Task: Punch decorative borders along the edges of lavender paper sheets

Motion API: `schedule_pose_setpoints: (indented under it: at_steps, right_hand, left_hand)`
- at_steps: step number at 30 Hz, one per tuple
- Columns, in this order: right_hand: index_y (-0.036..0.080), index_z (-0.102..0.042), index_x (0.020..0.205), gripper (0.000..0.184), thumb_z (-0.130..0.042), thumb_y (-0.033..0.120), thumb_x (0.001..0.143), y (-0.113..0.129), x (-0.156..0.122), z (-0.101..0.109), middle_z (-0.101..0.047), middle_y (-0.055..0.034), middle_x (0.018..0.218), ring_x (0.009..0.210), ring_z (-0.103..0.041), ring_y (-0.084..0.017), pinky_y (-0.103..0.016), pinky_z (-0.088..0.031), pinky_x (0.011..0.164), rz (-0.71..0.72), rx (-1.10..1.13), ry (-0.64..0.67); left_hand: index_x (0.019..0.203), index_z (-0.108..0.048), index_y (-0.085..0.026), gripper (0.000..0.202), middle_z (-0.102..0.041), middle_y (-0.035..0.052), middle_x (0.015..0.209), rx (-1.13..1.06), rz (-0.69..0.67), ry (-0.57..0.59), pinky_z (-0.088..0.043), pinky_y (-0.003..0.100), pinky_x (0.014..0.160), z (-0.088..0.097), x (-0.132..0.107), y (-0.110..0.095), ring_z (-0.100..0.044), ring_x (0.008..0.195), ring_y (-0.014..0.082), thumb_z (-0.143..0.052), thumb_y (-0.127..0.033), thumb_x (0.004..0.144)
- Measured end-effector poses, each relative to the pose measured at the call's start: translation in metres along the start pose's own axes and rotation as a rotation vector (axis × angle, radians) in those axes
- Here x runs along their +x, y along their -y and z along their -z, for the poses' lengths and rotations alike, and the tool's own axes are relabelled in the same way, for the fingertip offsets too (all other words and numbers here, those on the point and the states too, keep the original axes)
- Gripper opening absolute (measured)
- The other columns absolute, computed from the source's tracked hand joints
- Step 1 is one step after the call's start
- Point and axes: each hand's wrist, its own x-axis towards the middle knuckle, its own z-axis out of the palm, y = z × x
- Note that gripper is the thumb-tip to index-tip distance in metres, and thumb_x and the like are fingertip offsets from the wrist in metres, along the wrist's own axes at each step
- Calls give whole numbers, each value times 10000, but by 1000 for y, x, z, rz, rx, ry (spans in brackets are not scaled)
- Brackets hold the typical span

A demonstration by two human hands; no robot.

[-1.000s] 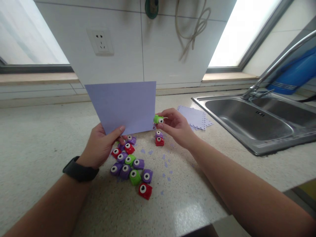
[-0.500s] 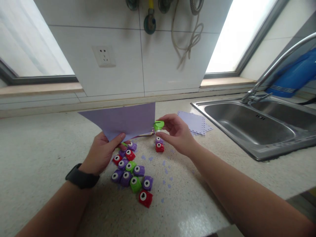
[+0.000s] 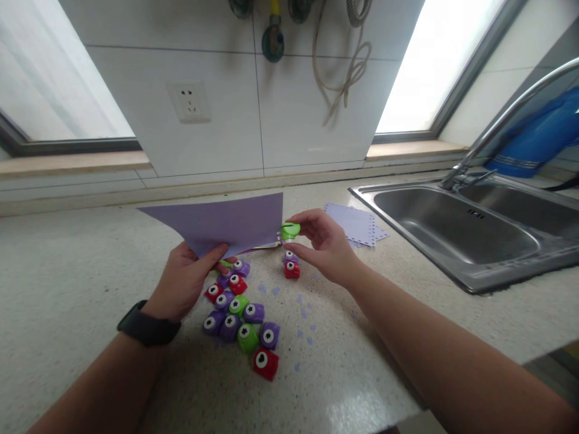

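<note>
My left hand (image 3: 185,278) pinches the near edge of a lilac paper sheet (image 3: 226,220), held almost flat above the counter. My right hand (image 3: 323,244) grips a small green paper punch (image 3: 289,231) at the sheet's right edge. Below the sheet lies a cluster of several small red, purple and green punches (image 3: 242,319). A purple and a red punch (image 3: 292,265) stand apart under my right hand. Small lilac cut-outs (image 3: 303,313) are scattered on the counter between them.
A stack of lilac sheets with punched edges (image 3: 357,223) lies right of my hand. A steel sink (image 3: 456,232) with a tap (image 3: 497,129) fills the right side. The tiled wall carries a socket (image 3: 187,101) and a hanging hose (image 3: 348,66).
The sheet has tipped from upright and facing me to nearly flat. The green punch has turned with it, now top side up at the sheet's right edge.
</note>
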Motion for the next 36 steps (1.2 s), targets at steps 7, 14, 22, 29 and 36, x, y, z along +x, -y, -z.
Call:
schedule_pose_setpoints:
  at_steps: [7,14,22,29,36]
  right_hand:
    - [251,-618,1108,433,-902,273,783,-1,0,0,-707,-37,1063,981,-711,-200,-424,-592,972,-2,-16,4]
    - [257,-618,1102,434,-903,284,776,1,0,0,-700,-35,1053,975,-702,-203,-429,-591,964,-8,-41,-2]
    - [252,-621,1091,413,-898,278,786,0,0,1,-698,-25,1017,935,-696,-186,-400,-594,918,-10,-34,-7]
    - [238,-665,1093,413,-913,358,785,-5,1,2,-734,-20,961,858,-700,-160,-369,-611,856,-136,46,-12]
    - [227,-705,1060,369,-902,405,804,-10,4,4,-760,-14,923,830,-718,-151,-357,-609,836,-294,199,-15]
  left_hand:
    - [925,-710,-156,352,-722,17,646,11,13,8,-565,287,615,0,-1,-1,-683,573,190,-895,-412,769]
    - [882,-715,-162,331,-698,18,593,19,15,-1,-568,307,640,-1,0,-1,-700,598,215,-891,-416,764]
    - [804,-712,-173,279,-681,22,573,25,11,-9,-565,303,629,-2,-2,-4,-689,579,215,-885,-388,767]
    - [844,-714,-180,262,-696,10,636,-6,-3,45,-562,290,602,2,-1,0,-675,577,192,-880,-373,785]
    - [876,-710,-185,277,-721,19,711,-32,0,72,-552,289,528,6,0,7,-648,534,173,-885,-384,794]
